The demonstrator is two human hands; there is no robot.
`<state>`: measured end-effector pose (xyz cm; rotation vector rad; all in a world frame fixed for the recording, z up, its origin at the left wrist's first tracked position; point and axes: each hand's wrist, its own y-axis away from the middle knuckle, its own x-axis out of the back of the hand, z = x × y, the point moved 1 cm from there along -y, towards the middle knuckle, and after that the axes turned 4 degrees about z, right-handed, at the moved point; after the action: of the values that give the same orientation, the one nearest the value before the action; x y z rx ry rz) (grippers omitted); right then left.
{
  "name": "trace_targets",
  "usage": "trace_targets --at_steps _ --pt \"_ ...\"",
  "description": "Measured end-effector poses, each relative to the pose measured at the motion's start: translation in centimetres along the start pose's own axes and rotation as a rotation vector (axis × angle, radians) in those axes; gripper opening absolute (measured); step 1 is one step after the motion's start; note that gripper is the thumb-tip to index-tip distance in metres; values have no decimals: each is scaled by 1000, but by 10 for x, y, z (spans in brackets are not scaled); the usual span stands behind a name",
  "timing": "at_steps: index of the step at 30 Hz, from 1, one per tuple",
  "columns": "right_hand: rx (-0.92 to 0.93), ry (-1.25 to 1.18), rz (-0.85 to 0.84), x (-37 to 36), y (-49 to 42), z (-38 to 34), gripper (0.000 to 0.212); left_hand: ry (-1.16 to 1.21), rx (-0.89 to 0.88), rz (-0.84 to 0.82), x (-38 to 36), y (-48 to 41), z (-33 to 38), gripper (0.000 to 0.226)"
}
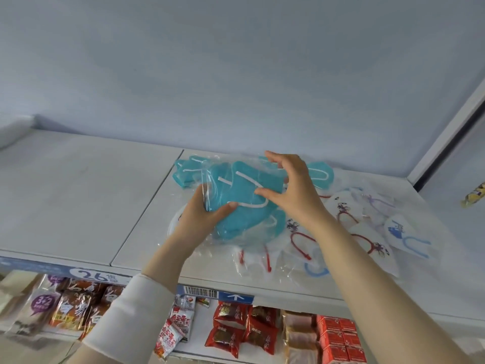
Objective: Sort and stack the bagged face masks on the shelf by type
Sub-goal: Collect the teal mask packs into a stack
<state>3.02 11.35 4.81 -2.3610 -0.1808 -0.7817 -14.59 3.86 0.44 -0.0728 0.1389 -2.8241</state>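
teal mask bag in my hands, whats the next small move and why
Probably lower the teal mask bag squarely onto the other teal masks beneath and behind it, then release. The left hand grips its left edge, the right hand spans its top, and the white masks lie apart on the right.

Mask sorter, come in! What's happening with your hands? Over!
Left hand grips top bagged teal mask, right hand curled round it. More teal masks underneath. White printed masks at right.
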Motion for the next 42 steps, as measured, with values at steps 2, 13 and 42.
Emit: trace_targets --at_steps 2,13,42 --pt "-74 83 -62 -7 5 13 77 49 12 158 24 -6 -5 36" --pt "-152 292 -267 -27 34 28 90 109 44 441 86 -3 -19 49" --pt "11 -22 -61 -42 0 -22 69 55 37 -46 29 12 -5 42"
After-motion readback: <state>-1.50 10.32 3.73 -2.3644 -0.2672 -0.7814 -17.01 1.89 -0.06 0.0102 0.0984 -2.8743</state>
